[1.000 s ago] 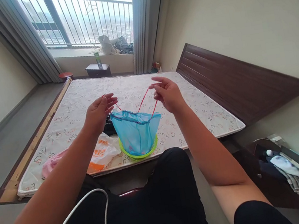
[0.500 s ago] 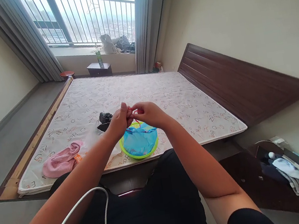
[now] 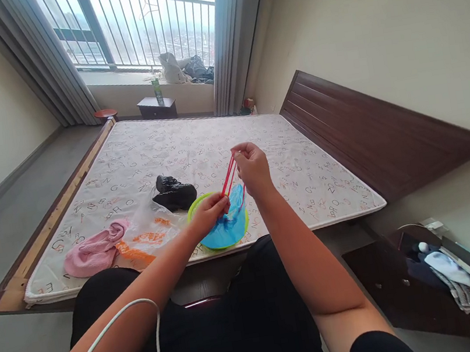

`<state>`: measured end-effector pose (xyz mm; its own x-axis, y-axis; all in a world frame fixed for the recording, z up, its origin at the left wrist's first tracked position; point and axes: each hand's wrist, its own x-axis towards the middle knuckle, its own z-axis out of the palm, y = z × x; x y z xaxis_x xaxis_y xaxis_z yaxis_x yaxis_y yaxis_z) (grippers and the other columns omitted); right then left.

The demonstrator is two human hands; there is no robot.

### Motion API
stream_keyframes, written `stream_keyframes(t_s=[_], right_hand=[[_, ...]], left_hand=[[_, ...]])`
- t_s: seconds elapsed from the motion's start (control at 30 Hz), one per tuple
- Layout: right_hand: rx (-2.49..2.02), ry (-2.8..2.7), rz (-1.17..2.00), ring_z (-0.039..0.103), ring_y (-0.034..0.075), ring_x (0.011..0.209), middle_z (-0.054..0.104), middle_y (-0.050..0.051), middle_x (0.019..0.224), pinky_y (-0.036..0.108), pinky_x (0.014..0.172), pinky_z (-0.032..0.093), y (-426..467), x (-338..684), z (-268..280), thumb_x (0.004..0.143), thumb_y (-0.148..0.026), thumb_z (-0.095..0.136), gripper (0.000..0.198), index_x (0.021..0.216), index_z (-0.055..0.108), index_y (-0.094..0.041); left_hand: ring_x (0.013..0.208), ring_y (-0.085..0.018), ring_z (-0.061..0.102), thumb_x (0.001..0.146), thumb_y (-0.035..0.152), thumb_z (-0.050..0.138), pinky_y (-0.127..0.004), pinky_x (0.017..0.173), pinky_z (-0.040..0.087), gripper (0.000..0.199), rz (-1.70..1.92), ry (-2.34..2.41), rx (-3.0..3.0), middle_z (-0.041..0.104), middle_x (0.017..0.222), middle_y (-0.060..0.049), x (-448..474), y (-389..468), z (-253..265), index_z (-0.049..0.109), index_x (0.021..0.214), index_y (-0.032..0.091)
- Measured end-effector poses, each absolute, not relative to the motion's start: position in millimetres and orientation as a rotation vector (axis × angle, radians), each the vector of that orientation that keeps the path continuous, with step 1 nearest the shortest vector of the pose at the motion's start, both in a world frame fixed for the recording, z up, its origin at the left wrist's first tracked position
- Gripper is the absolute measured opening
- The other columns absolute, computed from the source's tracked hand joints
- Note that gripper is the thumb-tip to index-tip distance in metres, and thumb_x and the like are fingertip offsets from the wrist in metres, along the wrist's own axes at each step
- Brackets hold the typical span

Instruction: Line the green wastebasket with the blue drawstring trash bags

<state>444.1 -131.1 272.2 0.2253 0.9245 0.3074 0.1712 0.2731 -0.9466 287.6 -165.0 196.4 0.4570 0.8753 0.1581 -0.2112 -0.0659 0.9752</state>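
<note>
A red drawstring (image 3: 228,175) is stretched slantwise between my two hands. My right hand (image 3: 252,164), the higher one, pinches its upper end. Lower down, my left hand (image 3: 210,214) has its fingers closed on the cord close to a blue plastic bag (image 3: 221,235). That bag lines a bright green round basin (image 3: 197,203) at the near edge of the mattress. Part of the bag's gathered rim is hidden behind my left hand, and one side of it is drawn up toward my right hand.
Left of the basin lie a black plastic bundle (image 3: 174,194), a clear bag with orange print (image 3: 149,236) and a pink cloth (image 3: 92,253) on the mattress (image 3: 290,191). A white cable (image 3: 103,327) crosses my left forearm. A dark nightstand (image 3: 374,279) stands at right.
My hands have moved apart: the right one up and to the right, the left one down. The red drawstring has been pulled out long between them, lifting the bag's edge.
</note>
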Motion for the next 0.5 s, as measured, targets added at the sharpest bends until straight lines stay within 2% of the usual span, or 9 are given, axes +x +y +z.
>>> stream_keyframes(t_s=[0.07,0.17,0.23,0.3,0.37,0.43,0.5], right_hand=[[-1.215,-1.285,0.775,0.034,0.011,0.052,0.044,-0.006,0.065,0.024,0.048,0.028,-130,448,271,0.093,-0.035,0.06,0.014,0.1,0.062,-0.024],[-1.251,-1.362,0.812,0.035,0.01,0.051,0.043,-0.006,0.063,0.024,0.048,0.028,-132,452,269,0.091,-0.036,0.065,0.014,0.096,0.063,-0.023],[-1.245,-1.363,0.811,0.035,0.01,0.051,0.042,-0.007,0.062,0.024,0.049,0.028,-134,455,267,0.091,-0.036,0.065,0.015,0.097,0.063,-0.023],[-1.227,-1.341,0.803,0.034,0.01,0.051,0.041,-0.008,0.061,0.024,0.049,0.027,-135,456,268,0.091,-0.036,0.065,0.015,0.099,0.063,-0.023],[-1.213,-1.331,0.786,0.034,0.01,0.051,0.041,-0.008,0.061,0.025,0.05,0.027,-137,457,272,0.091,-0.035,0.065,0.014,0.098,0.064,-0.023],[-1.216,-1.338,0.748,0.034,0.009,0.052,0.042,-0.008,0.061,0.025,0.051,0.027,-140,456,276,0.091,-0.034,0.066,0.012,0.097,0.065,-0.023],[-1.227,-1.352,0.706,0.035,0.01,0.052,0.043,-0.008,0.061,0.026,0.052,0.028,-145,454,281,0.09,-0.032,0.065,0.011,0.095,0.066,-0.022]], left_hand=[[0.05,-0.008,0.043,0.091,0.055,0.068,-0.023,0.047,0.031,0.04,1.015,0.69,1.388,0.058,0.067,0.001,290,-167,184,0.061,0.079,0.019],[0.048,-0.007,0.042,0.097,0.047,0.062,-0.022,0.046,0.03,0.029,1.143,0.714,1.37,0.063,0.074,0.002,289,-167,180,0.061,0.113,0.022],[0.049,-0.008,0.042,0.1,0.04,0.059,-0.021,0.048,0.032,0.045,1.272,0.73,1.406,0.064,0.079,0.003,287,-166,183,0.049,0.141,0.026],[0.056,-0.009,0.048,0.102,0.035,0.056,-0.022,0.056,0.04,0.053,1.394,0.771,1.54,0.064,0.083,0.002,284,-167,187,0.041,0.152,0.026],[0.068,-0.011,0.056,0.103,0.03,0.053,-0.025,0.067,0.046,0.04,1.45,0.829,1.774,0.065,0.086,0.0,281,-168,190,0.054,0.143,0.024],[0.075,-0.013,0.059,0.104,0.025,0.048,-0.028,0.073,0.048,0.028,1.409,0.845,2.04,0.064,0.086,-0.003,280,-172,192,0.07,0.122,0.021],[0.074,-0.014,0.058,0.103,0.02,0.045,-0.028,0.073,0.047,0.032,1.38,0.858,2.204,0.063,0.085,-0.004,279,-176,192,0.075,0.111,0.019]])
